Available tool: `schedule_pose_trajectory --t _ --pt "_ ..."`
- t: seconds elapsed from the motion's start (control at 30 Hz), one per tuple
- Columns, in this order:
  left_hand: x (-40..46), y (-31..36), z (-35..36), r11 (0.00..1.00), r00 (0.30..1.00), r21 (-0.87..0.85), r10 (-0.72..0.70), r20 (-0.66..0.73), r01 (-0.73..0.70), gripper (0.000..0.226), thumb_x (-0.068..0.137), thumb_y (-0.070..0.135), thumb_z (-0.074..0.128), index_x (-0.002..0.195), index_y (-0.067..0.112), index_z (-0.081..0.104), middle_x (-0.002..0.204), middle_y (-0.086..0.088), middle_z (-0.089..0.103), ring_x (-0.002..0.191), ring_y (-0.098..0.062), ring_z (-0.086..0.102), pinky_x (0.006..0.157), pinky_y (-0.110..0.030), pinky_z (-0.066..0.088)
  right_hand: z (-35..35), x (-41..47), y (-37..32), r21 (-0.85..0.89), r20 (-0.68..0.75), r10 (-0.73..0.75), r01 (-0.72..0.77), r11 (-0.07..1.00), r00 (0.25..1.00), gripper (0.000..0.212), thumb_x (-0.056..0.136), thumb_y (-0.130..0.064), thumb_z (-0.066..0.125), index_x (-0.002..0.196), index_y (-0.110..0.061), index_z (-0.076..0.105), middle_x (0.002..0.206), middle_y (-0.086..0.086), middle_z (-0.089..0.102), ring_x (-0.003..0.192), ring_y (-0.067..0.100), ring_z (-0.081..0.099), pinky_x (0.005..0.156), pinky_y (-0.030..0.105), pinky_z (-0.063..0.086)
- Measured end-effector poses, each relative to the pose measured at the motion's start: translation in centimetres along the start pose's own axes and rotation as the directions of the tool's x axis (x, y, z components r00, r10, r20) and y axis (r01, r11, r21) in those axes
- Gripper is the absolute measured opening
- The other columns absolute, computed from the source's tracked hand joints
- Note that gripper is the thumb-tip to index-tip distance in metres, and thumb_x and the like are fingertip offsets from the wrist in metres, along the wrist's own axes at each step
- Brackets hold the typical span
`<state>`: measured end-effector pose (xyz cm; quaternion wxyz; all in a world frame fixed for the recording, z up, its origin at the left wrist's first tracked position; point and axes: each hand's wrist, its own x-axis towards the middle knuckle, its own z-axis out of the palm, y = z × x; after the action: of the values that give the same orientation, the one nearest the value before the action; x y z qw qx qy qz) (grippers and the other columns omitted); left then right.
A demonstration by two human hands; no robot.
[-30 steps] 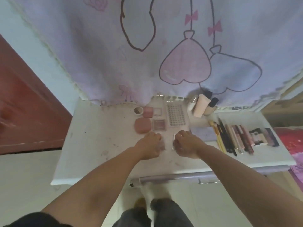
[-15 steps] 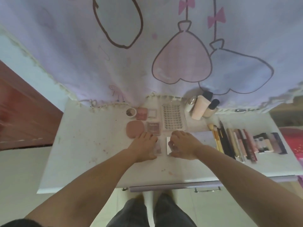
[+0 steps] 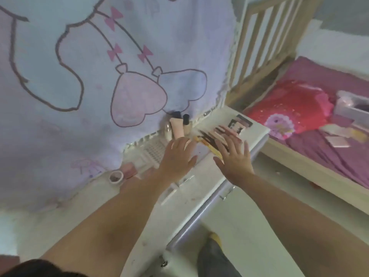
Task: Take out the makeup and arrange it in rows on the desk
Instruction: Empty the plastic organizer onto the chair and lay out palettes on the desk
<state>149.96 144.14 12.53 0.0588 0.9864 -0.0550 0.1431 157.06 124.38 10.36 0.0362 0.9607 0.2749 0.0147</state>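
Makeup lies in rows on the white desk (image 3: 201, 176). My left hand (image 3: 177, 156) hovers open, fingers spread, over the desk's middle, hiding part of a clear grid case (image 3: 153, 151). My right hand (image 3: 235, 156) is open too, above the near ends of the brushes and pencils (image 3: 209, 139). Beyond them lies a dark palette (image 3: 239, 123). Tubes and bottles (image 3: 177, 127) stand against the curtain. A small round pot (image 3: 115, 176) and a pink compact (image 3: 129, 169) sit further left. A small white case (image 3: 169, 193) lies near my left forearm.
A lilac curtain (image 3: 99, 76) with heart balloons hangs behind the desk. To the right stands a wooden bed frame (image 3: 259, 43) with purple bedding, a red pillow (image 3: 289, 108), a white box (image 3: 353, 108) and a few loose items on it. A drawer handle (image 3: 225, 193) sits under the desk front.
Both hands have lifted off the small items at the desk's middle and moved right with fingers spread. The view has swung right, bringing the bed into sight.
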Motion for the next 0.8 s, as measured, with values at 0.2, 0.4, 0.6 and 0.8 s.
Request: schedule_pose_trajectory --t 0.2,0.4,0.6,0.8 --pt "-2.3 12.2 4.2 0.956 0.889 -0.048 0.287 0.356 -0.289 0.061 0.097 0.05 0.021 0.15 0.022 0.011 0.155 -0.006 0.015 0.143 -0.023 0.009 0.115 -0.052 0.006 2.3 -17.9 4.5 0.059 0.137 0.448 -0.458 0.887 0.884 0.06 0.096 -0.053 0.011 0.15 -0.03 -0.003 0.159 0.001 -0.008 0.146 0.021 -0.008 0.114 0.055 -0.006" --pt "-8.9 27.1 6.5 0.792 0.646 -0.136 0.572 0.505 -0.595 0.067 0.095 0.055 0.016 0.15 0.022 -0.004 0.158 -0.008 0.001 0.145 -0.023 -0.007 0.111 -0.058 -0.005 4.0 -39.4 5.1 0.045 0.253 0.777 -0.81 0.585 0.576 0.06 0.097 -0.052 0.011 0.148 -0.031 -0.012 0.158 0.001 -0.015 0.145 0.022 -0.014 0.115 0.055 -0.009" --pt "-19.6 42.6 6.3 0.565 0.394 -0.269 0.777 0.491 -0.78 0.066 0.095 0.056 0.017 0.15 0.026 -0.005 0.158 -0.005 0.002 0.145 -0.02 -0.008 0.111 -0.056 -0.01 5.3 -58.8 1.2 0.071 0.356 0.901 -0.968 0.24 0.249 0.06 0.098 -0.052 0.013 0.149 -0.03 -0.009 0.159 0.001 -0.013 0.146 0.021 -0.013 0.115 0.054 -0.007" --pt "-34.4 58.2 5.0 0.343 0.162 -0.343 0.873 0.46 -0.874 0.067 0.095 0.056 0.018 0.15 0.025 -0.004 0.158 -0.003 0.003 0.145 -0.02 -0.006 0.11 -0.055 -0.012 6.8 -79.6 -3.1 0.02 0.425 0.904 -0.998 -0.06 -0.045 0.059 0.097 -0.053 0.01 0.149 -0.031 -0.008 0.159 0.0 -0.011 0.146 0.02 -0.01 0.115 0.053 -0.006"
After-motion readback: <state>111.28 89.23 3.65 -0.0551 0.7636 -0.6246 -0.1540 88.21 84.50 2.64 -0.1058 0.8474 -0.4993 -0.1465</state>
